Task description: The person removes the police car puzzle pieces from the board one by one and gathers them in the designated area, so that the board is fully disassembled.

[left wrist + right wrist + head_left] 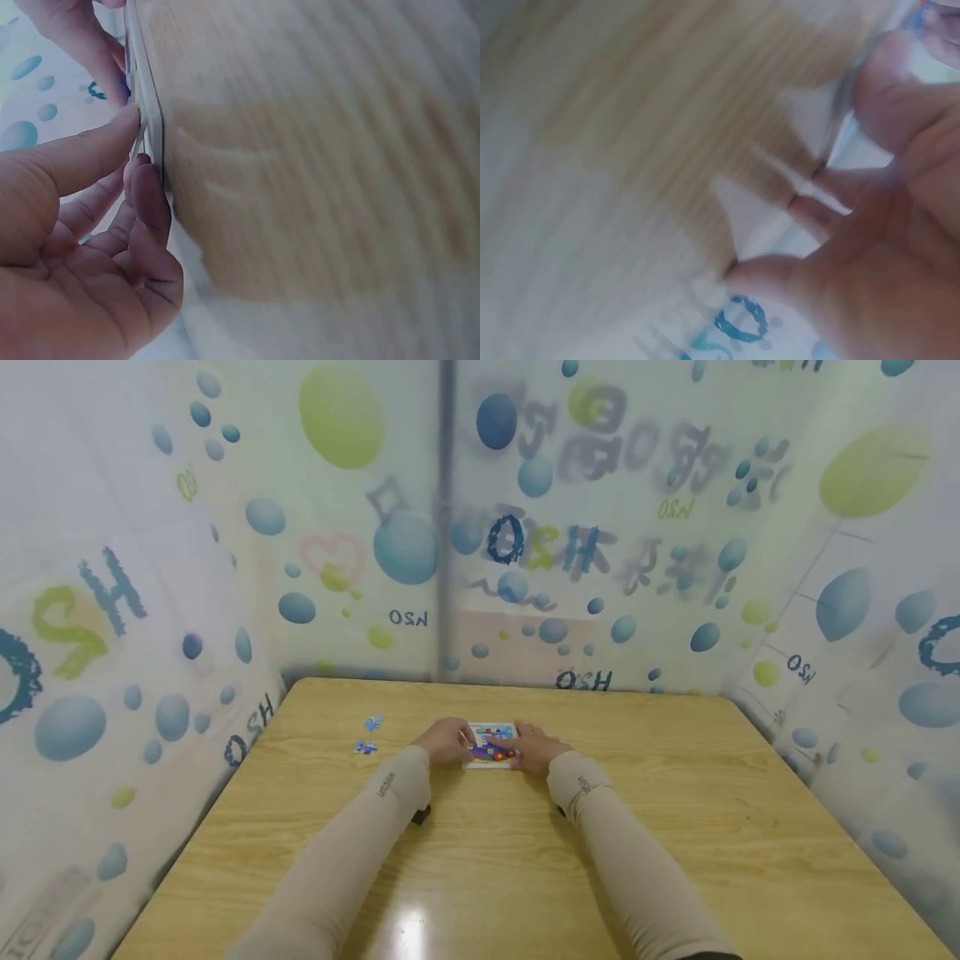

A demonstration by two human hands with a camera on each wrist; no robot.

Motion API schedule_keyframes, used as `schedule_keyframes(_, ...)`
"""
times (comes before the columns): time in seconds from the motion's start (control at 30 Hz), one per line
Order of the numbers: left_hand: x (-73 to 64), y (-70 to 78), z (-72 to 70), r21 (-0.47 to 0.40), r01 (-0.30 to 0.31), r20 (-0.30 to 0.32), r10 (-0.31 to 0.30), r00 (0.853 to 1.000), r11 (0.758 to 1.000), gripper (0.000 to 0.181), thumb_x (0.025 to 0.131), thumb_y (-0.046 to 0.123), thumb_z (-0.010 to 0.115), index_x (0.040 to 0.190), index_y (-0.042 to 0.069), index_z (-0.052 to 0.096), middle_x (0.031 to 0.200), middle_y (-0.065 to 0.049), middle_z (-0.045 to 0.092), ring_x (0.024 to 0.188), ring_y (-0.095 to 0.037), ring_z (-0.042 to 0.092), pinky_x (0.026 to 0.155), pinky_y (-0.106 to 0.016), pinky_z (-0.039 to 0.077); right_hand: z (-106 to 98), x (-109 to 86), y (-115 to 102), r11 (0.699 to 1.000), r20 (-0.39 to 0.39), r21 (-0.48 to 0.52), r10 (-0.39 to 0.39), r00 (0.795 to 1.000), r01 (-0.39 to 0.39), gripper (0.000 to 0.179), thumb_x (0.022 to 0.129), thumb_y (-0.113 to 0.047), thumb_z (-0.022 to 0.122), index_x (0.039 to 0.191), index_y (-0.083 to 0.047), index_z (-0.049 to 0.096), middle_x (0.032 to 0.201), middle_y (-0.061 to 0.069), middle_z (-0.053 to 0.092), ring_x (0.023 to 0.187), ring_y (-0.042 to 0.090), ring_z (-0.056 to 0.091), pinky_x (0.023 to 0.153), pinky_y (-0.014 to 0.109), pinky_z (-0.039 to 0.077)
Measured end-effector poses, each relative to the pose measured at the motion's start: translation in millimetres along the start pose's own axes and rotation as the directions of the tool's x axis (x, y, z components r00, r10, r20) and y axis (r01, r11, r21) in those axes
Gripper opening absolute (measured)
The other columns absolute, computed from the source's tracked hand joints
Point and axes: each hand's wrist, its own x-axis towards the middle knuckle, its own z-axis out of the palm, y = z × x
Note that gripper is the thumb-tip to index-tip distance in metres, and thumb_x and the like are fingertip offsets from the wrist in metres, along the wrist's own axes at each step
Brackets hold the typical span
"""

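Head view: our left grip [446, 741] pinches puzzle [489, 754] at nine o'clock; right grip [538, 749], spread, touches three o'clock. Likely we're fitting; next probably needs nine-o'clock loose pieces [366, 747].

Your head camera looks forward and down from above the near side of the light-brown wood-grain desk [675, 827]. It sits farthest from the work and covers both beige sleeves [348, 860], the small white-bordered rectangular picture board [489, 766] and the pale sheeting printed with blue and green drops [225, 510]. Your left-wrist camera views your bare left grip [82, 247] from its palm side at close range, rotated so that the desk fills the right of its frame. Your right-wrist camera views your bare right grip [877, 247] at similar range, with the desk at left. Both wrist views share the board, seen nearly edge-on; each catches the opposite grip at an upper corner.
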Motion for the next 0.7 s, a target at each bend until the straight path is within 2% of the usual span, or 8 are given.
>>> schedule_keyframes(0.17,2.6,-0.7,0.3,-0.012,0.029,0.003,-0.029,1.0,1.0,0.022,0.087,0.01,0.08,0.105,0.007,0.067,0.096,-0.005,0.063,0.085,-0.019,0.059,0.075,-0.032,0.05,2.2,2.6,2.6,1.0,0.008,0.001,-0.031,0.999,0.031,0.061,0.105,-0.027,0.055,0.158,-0.043,0.029,0.167,0.025,0.008,0.152,0.046,0.01,0.115,0.07,0.02)
schedule_keyframes(0.3,4.5,0.8,1.6,-0.004,0.054,0.011,-0.054,0.998,0.999,0.02,0.087,0.01,0.08,0.103,0.008,0.067,0.094,-0.005,0.063,0.083,-0.019,0.058,0.073,-0.031,0.049,3.1,4.4,13.3,0.986,-0.006,0.054,-0.16,0.987,0.16,0.055,0.105,-0.019,0.057,0.156,-0.033,0.041,0.162,0.034,0.014,0.149,0.054,0.011,0.115,0.07,0.019)
schedule_keyframes(0.43,4.1,7.5,1.4,0.037,0.054,0.009,-0.054,0.998,0.998,0.019,0.087,0.011,0.08,0.101,0.008,0.068,0.093,-0.004,0.063,0.083,-0.018,0.057,0.075,-0.03,0.048,-0.2,2.3,21.3,0.954,-0.033,0.082,-0.286,0.958,0.288,0.045,0.102,-0.011,0.06,0.146,-0.022,0.057,0.154,0.038,0.028,0.144,0.058,0.02,0.117,0.067,0.018)
schedule_keyframes(0.53,1.7,13.4,-1.6,0.051,0.053,0.001,-0.053,0.999,0.997,0.018,0.087,0.011,0.08,0.1,0.007,0.069,0.093,-0.005,0.063,0.084,-0.018,0.056,0.078,-0.031,0.048,-4.6,1.3,20.7,0.948,-0.033,0.074,-0.309,0.951,0.31,0.042,0.102,-0.01,0.06,0.143,-0.02,0.06,0.152,0.037,0.033,0.143,0.057,0.024,0.118,0.066,0.018)
schedule_keyframes(0.7,-1.6,12.1,-6.5,0.019,0.07,0.016,-0.07,0.997,0.997,0.017,0.089,0.011,0.078,0.102,0.005,0.07,0.098,-0.005,0.065,0.088,-0.018,0.058,0.08,-0.031,0.049,-4.2,5.8,17.6,0.955,-0.012,0.078,-0.287,0.958,0.287,0.042,0.102,-0.011,0.06,0.143,-0.022,0.059,0.157,0.038,0.024,0.142,0.064,0.015,0.116,0.067,0.021)
